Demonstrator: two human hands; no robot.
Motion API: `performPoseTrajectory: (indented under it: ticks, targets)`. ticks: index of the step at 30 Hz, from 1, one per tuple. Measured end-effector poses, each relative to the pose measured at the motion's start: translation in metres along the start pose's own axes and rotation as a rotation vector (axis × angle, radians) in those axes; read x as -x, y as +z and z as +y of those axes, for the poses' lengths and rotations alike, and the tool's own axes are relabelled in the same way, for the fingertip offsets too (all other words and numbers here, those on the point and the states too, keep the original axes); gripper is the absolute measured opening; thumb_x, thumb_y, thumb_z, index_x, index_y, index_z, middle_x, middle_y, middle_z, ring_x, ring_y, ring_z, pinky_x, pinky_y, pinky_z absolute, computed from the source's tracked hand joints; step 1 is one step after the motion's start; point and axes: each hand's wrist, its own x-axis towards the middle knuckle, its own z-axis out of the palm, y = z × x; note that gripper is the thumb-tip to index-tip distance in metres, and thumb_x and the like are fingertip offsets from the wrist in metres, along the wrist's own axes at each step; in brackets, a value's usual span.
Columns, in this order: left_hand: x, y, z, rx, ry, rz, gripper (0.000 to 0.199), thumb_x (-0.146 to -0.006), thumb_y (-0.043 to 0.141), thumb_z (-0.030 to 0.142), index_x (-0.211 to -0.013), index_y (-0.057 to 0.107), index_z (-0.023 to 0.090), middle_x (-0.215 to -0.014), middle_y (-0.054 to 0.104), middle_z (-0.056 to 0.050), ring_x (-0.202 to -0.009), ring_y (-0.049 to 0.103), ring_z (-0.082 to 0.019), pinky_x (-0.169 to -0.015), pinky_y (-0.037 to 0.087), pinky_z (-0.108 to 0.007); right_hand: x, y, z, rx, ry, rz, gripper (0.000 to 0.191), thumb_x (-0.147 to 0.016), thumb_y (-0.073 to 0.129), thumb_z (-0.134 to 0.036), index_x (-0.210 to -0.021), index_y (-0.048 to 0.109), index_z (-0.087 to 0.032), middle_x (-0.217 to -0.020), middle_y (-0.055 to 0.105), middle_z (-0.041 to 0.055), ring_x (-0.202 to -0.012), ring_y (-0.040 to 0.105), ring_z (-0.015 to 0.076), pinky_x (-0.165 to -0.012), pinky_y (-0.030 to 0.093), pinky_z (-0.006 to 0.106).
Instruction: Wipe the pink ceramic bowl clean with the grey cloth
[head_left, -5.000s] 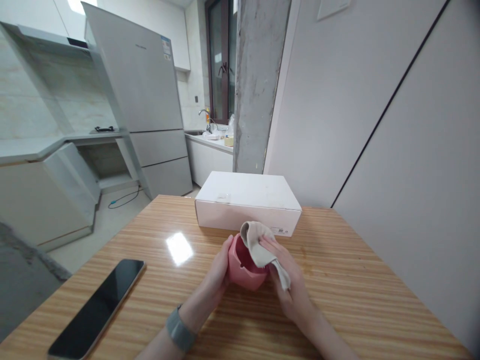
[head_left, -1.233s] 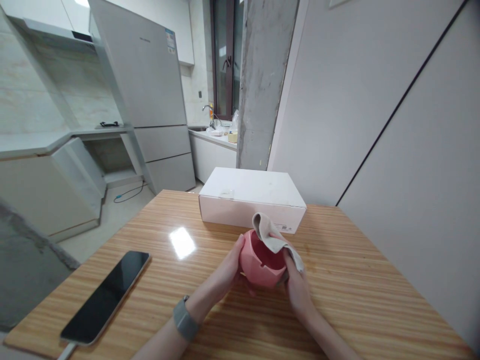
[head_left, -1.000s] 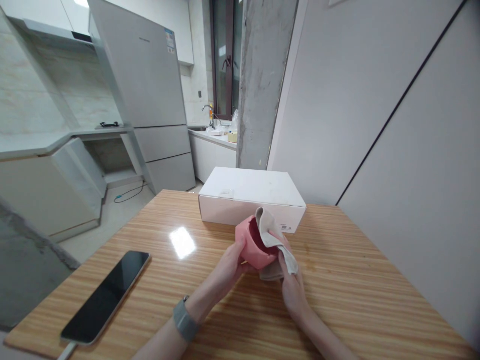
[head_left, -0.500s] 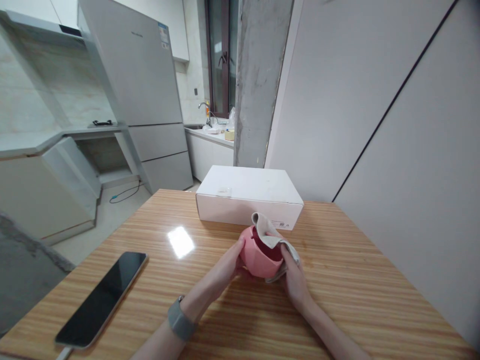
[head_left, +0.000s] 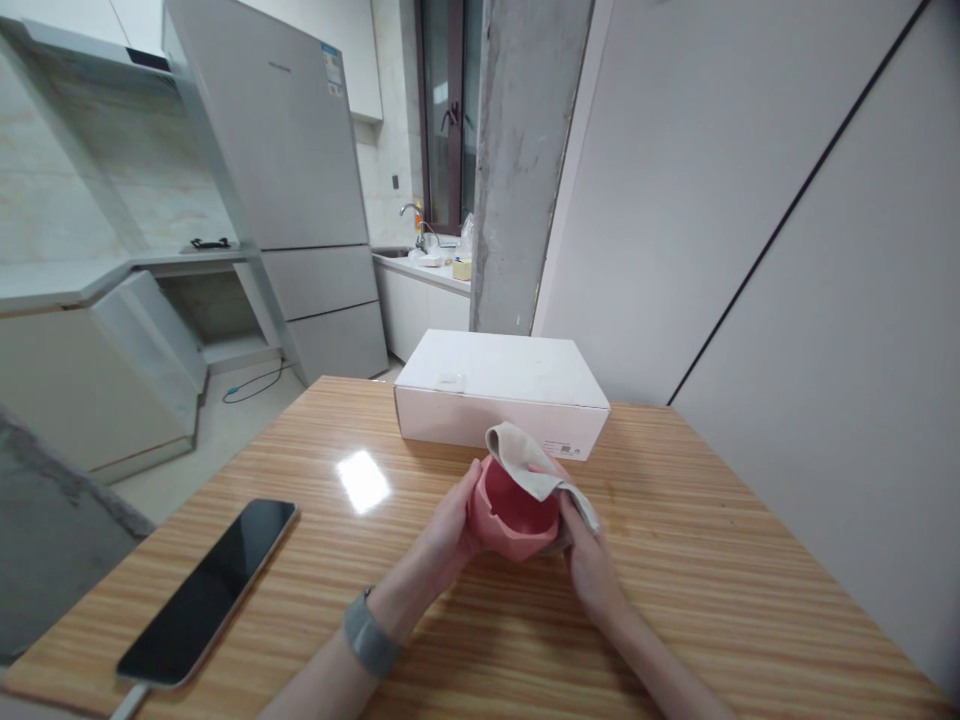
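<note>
A pink faceted bowl point(head_left: 510, 540) is held above the wooden table, its opening tipped up toward me. My left hand point(head_left: 450, 530) grips its left side, thumb near the rim. On the right side, my right hand point(head_left: 589, 560) is closed on a light grey cloth point(head_left: 525, 462), pressing it against the bowl. The cloth drapes over the back right of the rim, and part of it lies between the bowl and my right fingers. Most fingertips of both hands are hidden behind the bowl and cloth.
Behind the bowl, a white box point(head_left: 502, 370) stands at the far edge of the wooden table point(head_left: 720, 560). A black phone point(head_left: 210, 590) with a white cable lies at the left. A wall borders the right.
The bowl has turned so that more of its inside shows. My left hand has shifted slightly left along it, and the cloth's top end has moved left over the rim.
</note>
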Motion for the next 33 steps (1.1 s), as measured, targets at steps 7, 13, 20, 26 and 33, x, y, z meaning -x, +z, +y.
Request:
performPoseTrajectory:
  ticks: [7, 13, 20, 26, 33]
  targets:
    - [0.007, 0.006, 0.006, 0.076, 0.145, -0.176, 0.042, -0.094, 0.047, 0.036, -0.131, 0.053, 0.018, -0.128, 0.062, -0.009, -0.12, 0.055, -0.023, -0.096, 0.047, -0.032, 0.003, 0.004, 0.006, 0.085, -0.098, -0.032, 0.036, -0.085, 0.058, -0.048, -0.114, 0.067, -0.029, -0.131, 0.061, 0.0014, -0.132, 0.044, 0.0214, -0.117, 0.021, 0.04]
    - [0.008, -0.003, 0.003, -0.253, -0.054, -0.079, 0.056, -0.088, 0.048, 0.056, -0.129, 0.055, 0.019, -0.121, 0.065, -0.011, -0.103, 0.063, -0.027, -0.063, 0.054, -0.028, 0.0, 0.0, -0.002, -0.067, 0.022, 0.128, 0.039, -0.07, 0.07, -0.056, -0.092, 0.075, -0.025, -0.104, 0.075, 0.0045, -0.113, 0.061, 0.0279, -0.107, 0.039, 0.045]
    - [0.008, -0.004, 0.004, -0.296, 0.0, -0.079, 0.054, -0.083, 0.06, 0.048, -0.126, 0.056, 0.016, -0.11, 0.07, -0.013, -0.094, 0.066, -0.028, -0.064, 0.054, -0.03, -0.002, -0.001, 0.003, -0.095, 0.06, 0.049, 0.035, -0.074, 0.07, -0.051, -0.098, 0.075, -0.025, -0.111, 0.073, 0.003, -0.113, 0.061, 0.0269, -0.107, 0.038, 0.043]
    - [0.008, 0.008, 0.0, -0.09, 0.231, -0.086, 0.051, -0.083, 0.064, 0.034, -0.129, 0.053, 0.015, -0.121, 0.064, -0.013, -0.109, 0.061, -0.028, -0.084, 0.052, -0.036, 0.005, 0.002, 0.011, 0.039, -0.062, 0.039, 0.04, -0.082, 0.062, -0.048, -0.115, 0.067, -0.027, -0.125, 0.066, 0.0022, -0.128, 0.048, 0.0235, -0.114, 0.029, 0.041]
    - [0.004, 0.004, -0.001, -0.019, 0.189, -0.19, 0.049, -0.082, 0.064, 0.042, -0.125, 0.058, 0.019, -0.129, 0.061, -0.009, -0.123, 0.051, -0.024, -0.1, 0.041, -0.032, 0.012, 0.008, 0.01, 0.145, -0.15, 0.097, 0.042, -0.083, 0.059, -0.047, -0.119, 0.064, -0.025, -0.126, 0.065, 0.0029, -0.13, 0.046, 0.0221, -0.115, 0.028, 0.04]
